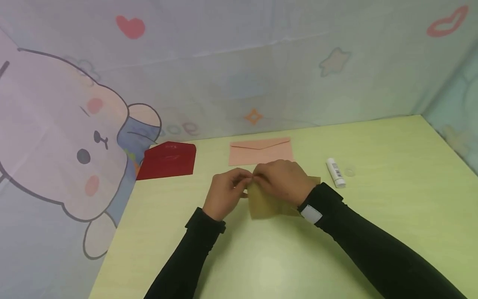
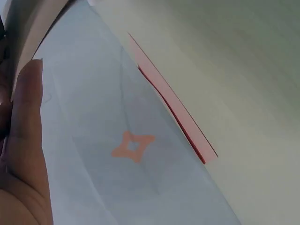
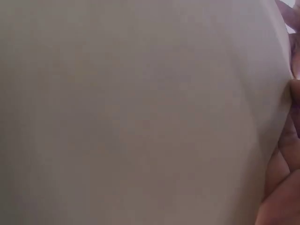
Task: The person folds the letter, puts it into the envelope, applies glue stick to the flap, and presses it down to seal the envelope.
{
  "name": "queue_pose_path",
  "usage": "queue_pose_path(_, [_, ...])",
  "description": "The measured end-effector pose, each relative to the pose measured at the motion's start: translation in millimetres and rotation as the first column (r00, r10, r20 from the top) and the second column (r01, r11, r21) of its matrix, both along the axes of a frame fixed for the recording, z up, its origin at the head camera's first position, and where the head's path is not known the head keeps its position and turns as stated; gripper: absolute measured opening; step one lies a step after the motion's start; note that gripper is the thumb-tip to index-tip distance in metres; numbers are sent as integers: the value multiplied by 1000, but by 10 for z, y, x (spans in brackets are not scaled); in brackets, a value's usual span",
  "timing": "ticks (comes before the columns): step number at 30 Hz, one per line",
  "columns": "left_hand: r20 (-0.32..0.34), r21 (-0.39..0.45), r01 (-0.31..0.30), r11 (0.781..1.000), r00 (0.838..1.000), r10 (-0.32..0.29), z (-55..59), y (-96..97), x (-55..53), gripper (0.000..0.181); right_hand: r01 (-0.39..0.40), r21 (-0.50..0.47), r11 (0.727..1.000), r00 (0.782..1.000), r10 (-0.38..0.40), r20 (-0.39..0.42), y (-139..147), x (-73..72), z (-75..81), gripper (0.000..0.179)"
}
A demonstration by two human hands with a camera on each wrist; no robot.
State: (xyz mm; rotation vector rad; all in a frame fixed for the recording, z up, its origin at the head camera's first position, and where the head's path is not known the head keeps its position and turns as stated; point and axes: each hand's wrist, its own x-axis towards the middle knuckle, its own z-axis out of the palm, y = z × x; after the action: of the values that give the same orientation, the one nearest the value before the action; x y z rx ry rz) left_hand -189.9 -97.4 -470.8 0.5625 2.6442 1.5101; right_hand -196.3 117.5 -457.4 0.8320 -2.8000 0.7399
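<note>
A tan paper envelope (image 1: pixel 262 205) is raised over the table in front of me, with part of it behind my right hand (image 1: pixel 284 179). My left hand (image 1: pixel 225 192) pinches its upper left corner between thumb and fingers. Right beside it, the fingertips of my right hand pinch the same edge, almost touching the left ones. The left wrist view catches my left thumb (image 2: pixel 29 136) against the envelope (image 2: pixel 40 23). The tan sheet (image 3: pixel 140 112) fills most of the right wrist view, fingers showing at its right edge.
A pink envelope (image 1: pixel 260 155) lies just beyond my hands, near the table's back edge. To the left is a red envelope (image 1: pixel 169 160). A white glue stick (image 1: pixel 336 172) lies on the right, beside a small clear round piece (image 1: pixel 349 171). A printed cloth (image 1: pixel 224 62) hangs behind the table.
</note>
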Motion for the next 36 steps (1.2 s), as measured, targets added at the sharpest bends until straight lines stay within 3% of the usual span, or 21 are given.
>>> queue_pose_path(8, [-55,-82,-85,993,995,81,-8,-18,11,8,-20,-46,999,999,21,27,149,11,-10,22])
queue_pose_path(17, [-38,-97,-210,973,977,208,41,-185,-41,7,25,-73,997,995,-18,97,561,52,-80,20])
queue_pose_path(21, [-24,-82,-231,970,973,229,50,-219,-67,9,60,-43,997,991,-55,122,737,46,-63,18])
queue_pose_path(23, [-15,-69,-229,971,973,229,37,-219,-73,9,80,17,997,993,-81,84,763,34,-35,15])
queue_pose_path(25, [-10,-57,-221,974,975,221,24,-209,-66,8,96,90,991,995,-94,-27,704,14,-24,19])
queue_pose_path(29, [-27,-49,-195,980,981,193,-17,-160,-45,7,109,191,976,974,-66,-217,317,-15,-26,29])
queue_pose_path(31, [-39,-49,-165,985,986,163,-32,-121,-35,6,66,172,983,982,-34,-184,84,-17,-19,26])
queue_pose_path(34, [-56,-47,-110,993,993,108,-53,-67,-34,6,13,85,996,998,-8,-57,-131,-31,-17,9])
queue_pose_path(36, [-62,-52,-93,994,994,89,-45,-50,-33,6,32,32,999,999,-33,27,-168,-38,-19,7])
